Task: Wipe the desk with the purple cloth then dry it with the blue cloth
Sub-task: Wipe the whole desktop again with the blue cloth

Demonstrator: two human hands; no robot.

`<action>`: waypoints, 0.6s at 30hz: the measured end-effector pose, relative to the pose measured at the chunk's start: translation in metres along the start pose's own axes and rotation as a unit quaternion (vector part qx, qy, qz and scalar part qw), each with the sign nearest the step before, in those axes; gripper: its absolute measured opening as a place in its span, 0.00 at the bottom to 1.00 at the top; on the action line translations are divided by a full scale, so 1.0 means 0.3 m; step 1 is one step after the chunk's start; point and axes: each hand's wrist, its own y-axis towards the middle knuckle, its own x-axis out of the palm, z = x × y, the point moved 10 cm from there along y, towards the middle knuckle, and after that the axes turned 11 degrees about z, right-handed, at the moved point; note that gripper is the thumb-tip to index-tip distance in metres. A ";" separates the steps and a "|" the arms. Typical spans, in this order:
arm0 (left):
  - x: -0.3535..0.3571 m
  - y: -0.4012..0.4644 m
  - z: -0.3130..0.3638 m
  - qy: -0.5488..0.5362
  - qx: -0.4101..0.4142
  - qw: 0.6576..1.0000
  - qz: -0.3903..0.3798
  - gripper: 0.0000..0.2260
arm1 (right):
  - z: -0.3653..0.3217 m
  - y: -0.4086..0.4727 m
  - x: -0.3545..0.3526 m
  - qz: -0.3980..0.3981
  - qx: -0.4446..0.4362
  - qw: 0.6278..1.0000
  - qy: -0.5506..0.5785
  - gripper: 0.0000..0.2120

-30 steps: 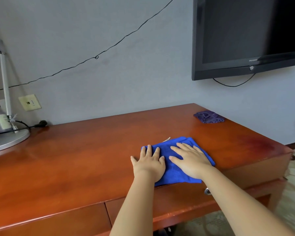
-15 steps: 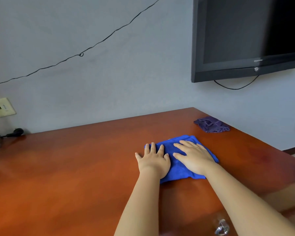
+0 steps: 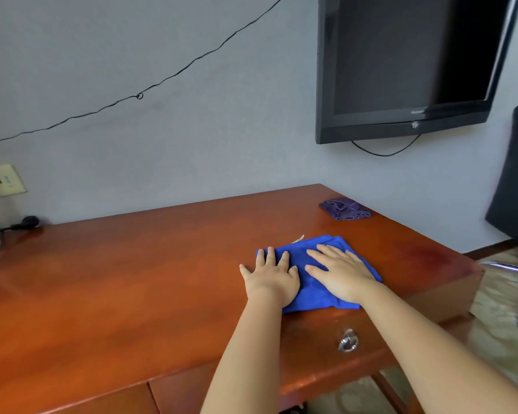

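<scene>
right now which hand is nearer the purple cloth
Right. The right hand lies flat on the blue cloth, on the side toward the purple cloth at the desk's far right corner. The left hand presses the blue cloth's left part, farther off.

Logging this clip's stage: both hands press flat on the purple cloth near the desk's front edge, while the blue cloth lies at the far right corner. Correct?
Not quite: the colours are swapped. The head view shows the left hand and right hand flat on the blue cloth, and the purple cloth at the desk far right corner.
</scene>
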 end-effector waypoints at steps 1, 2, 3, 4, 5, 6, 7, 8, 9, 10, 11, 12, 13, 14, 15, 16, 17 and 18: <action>-0.001 -0.032 0.019 -0.001 0.003 1.000 -0.001 0.24 | 0.011 -0.036 -0.009 -0.002 0.005 1.000 0.002 0.26; 0.000 -0.058 0.038 -0.001 0.006 1.000 -0.002 0.24 | 0.024 -0.068 -0.018 -0.003 0.010 1.000 0.003 0.26; 0.001 -0.078 0.056 -0.001 0.009 1.000 -0.004 0.24 | 0.039 -0.093 -0.027 -0.003 0.015 1.000 0.004 0.26; 0.004 -0.092 0.074 0.000 0.012 1.000 -0.005 0.24 | 0.054 -0.113 -0.034 -0.004 0.018 1.000 0.005 0.26; 0.008 -0.101 0.090 0.002 0.014 1.000 -0.007 0.24 | 0.068 -0.125 -0.040 -0.006 0.021 1.000 0.006 0.26; 0.011 -0.104 0.105 0.004 0.017 1.000 -0.006 0.24 | 0.082 -0.131 -0.044 -0.006 0.023 1.000 0.007 0.26; 0.014 -0.100 0.118 0.006 0.019 1.000 -0.005 0.24 | 0.096 -0.131 -0.047 -0.006 0.025 1.000 0.008 0.26; 0.017 -0.090 0.130 0.008 0.021 1.000 -0.005 0.24 | 0.110 -0.124 -0.049 -0.006 0.027 1.000 0.007 0.26; 0.021 -0.074 0.143 0.010 0.024 1.000 -0.005 0.24 | 0.125 -0.113 -0.051 -0.006 0.029 1.000 0.006 0.26; 0.025 -0.054 0.156 0.012 0.029 0.999 -0.006 0.24 | 0.141 -0.099 -0.052 -0.007 0.032 0.999 0.004 0.27; 0.029 -0.030 0.171 0.013 0.034 0.999 -0.007 0.24 | 0.159 -0.082 -0.052 -0.006 0.036 0.999 0.002 0.27; 0.033 -0.003 0.185 0.014 0.038 0.999 -0.008 0.24 | 0.178 -0.061 -0.052 -0.004 0.040 0.999 -0.001 0.27; 0.038 0.026 0.198 0.014 0.042 0.999 -0.008 0.24 | 0.197 -0.038 -0.052 -0.002 0.045 0.999 -0.005 0.27; 0.045 0.058 0.210 0.013 0.045 0.999 -0.009 0.24 | 0.216 -0.014 -0.052 0.000 0.050 0.999 -0.008 0.27; 0.052 0.091 0.220 0.012 0.048 0.999 -0.010 0.24 | 0.235 0.011 -0.052 0.002 0.055 0.998 -0.009 0.26; 0.059 0.124 0.231 0.011 0.051 0.999 -0.011 0.24 | 0.253 0.036 -0.050 0.003 0.060 0.998 -0.009 0.26; 0.066 0.157 0.240 0.011 0.054 0.998 -0.010 0.24 | 0.271 0.061 -0.047 0.005 0.064 0.998 -0.010 0.26; 0.072 0.190 0.249 0.011 0.056 0.998 -0.008 0.24 | 0.289 0.087 -0.045 0.008 0.067 0.998 -0.011 0.26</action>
